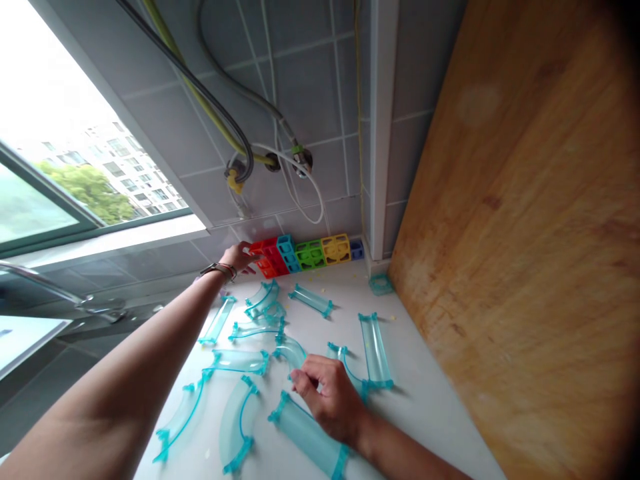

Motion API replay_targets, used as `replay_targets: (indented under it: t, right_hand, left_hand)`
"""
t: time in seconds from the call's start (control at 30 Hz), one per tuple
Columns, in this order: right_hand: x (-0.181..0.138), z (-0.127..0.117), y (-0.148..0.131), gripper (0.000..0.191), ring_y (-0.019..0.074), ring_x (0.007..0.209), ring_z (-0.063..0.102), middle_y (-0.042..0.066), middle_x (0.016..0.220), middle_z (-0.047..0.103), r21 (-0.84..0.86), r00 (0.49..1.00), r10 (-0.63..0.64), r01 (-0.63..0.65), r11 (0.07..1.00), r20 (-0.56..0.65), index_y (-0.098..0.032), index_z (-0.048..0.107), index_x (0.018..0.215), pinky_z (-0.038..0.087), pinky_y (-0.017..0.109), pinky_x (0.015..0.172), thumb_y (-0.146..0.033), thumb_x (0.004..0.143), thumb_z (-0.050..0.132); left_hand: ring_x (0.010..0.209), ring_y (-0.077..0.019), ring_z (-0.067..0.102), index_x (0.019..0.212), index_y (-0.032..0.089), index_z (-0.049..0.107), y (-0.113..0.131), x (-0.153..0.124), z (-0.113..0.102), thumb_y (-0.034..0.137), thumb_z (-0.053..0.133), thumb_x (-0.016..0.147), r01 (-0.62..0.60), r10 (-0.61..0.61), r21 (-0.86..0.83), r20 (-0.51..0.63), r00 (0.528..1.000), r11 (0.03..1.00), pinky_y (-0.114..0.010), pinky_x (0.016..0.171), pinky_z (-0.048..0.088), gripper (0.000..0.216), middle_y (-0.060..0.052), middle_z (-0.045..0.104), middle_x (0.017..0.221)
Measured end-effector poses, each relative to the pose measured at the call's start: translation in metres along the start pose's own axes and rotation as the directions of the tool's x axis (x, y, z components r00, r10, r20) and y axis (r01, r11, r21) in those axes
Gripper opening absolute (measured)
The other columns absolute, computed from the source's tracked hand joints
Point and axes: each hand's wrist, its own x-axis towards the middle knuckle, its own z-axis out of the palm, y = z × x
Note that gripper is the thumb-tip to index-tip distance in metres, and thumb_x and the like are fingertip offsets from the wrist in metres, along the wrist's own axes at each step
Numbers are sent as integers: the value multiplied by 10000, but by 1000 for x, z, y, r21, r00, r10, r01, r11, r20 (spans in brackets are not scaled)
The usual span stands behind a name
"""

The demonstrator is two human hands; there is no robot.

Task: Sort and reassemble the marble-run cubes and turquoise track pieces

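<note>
At the left end of a row of hollow plastic blocks against the wall, my left hand (239,257) has its fingers around the edge of a red block (273,257). A blue block (288,253), a green block (311,254), a yellow block (336,249) and a dark blue block (357,250) continue the row rightward. My right hand (327,395) is loosely closed, with nothing visible in it. It hovers over the clear teal track pieces, beside a curved track piece (294,348) and above a wide straight track piece (305,430).
More curved and straight track pieces (240,361) lie spread over the white countertop (415,413). A wooden panel (500,233) bounds the right side. Hoses (200,80) and taps hang on the tiled wall; a sink faucet (95,307) and window are at left.
</note>
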Motion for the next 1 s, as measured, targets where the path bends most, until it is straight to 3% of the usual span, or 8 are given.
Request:
replay_targets:
  t: [0.23,0.43,0.63,0.73,0.8,0.9,1.0]
  right_hand:
    - [-1,2,3,394,154,681,621,19,706,661,-10,1000,-29,29,1000,-7,-199,694,698,457,266,685,-331,1037,544]
    - [-1,2,1,394,154,668,614,19,698,662,-15,999,-39,39,999,-7,-201,694,688,458,272,681,-324,1034,551]
    - [-1,-1,0,415,156,694,620,25,711,656,-12,999,-36,36,999,0,-192,680,685,450,277,698,-337,1041,525]
    - [-2,-1,0,435,159,699,625,31,716,668,-8,999,-45,45,999,-2,-190,677,677,457,283,707,-353,1047,515]
    - [-3,-1,-1,445,159,700,632,32,721,677,1,998,-55,55,999,-5,-189,682,683,462,284,705,-367,1052,509]
    - [-3,-2,-1,453,157,692,639,29,721,679,6,998,-67,67,998,-10,-186,699,714,465,284,694,-396,1061,499]
    - [-4,-3,-2,466,161,680,643,28,718,682,42,999,-43,44,998,-31,-185,696,717,474,285,682,-438,1057,503]
  left_hand:
    - [938,-204,718,1320,163,618,3,-3,14,356,654,1011,48,-50,-94,-22,998,994,-380,785,636,366,-94,697,1196]
    - [979,-219,713,1304,164,631,7,-14,16,375,659,1005,46,-51,-63,-83,995,997,-412,834,624,367,-96,697,1208]
    - [1068,-273,724,1304,154,634,18,-52,13,518,680,956,-18,3,-82,-185,983,997,-473,953,566,506,-137,727,1235]
    - [1084,-295,739,1430,182,521,25,-103,18,588,639,946,-114,74,-179,-216,974,977,-406,879,586,643,-191,684,1355]
    - [1049,-282,754,1467,216,461,27,-157,25,642,541,969,-171,120,-268,-196,973,948,-360,752,609,660,-187,644,1417]
    - [826,-240,780,1252,204,634,21,-263,38,675,543,951,-201,203,-398,-38,978,895,-321,625,606,567,-145,751,1200]
    - [761,-221,753,962,178,733,0,-373,53,570,579,988,-163,279,-532,144,949,831,-314,660,597,421,-116,782,943]
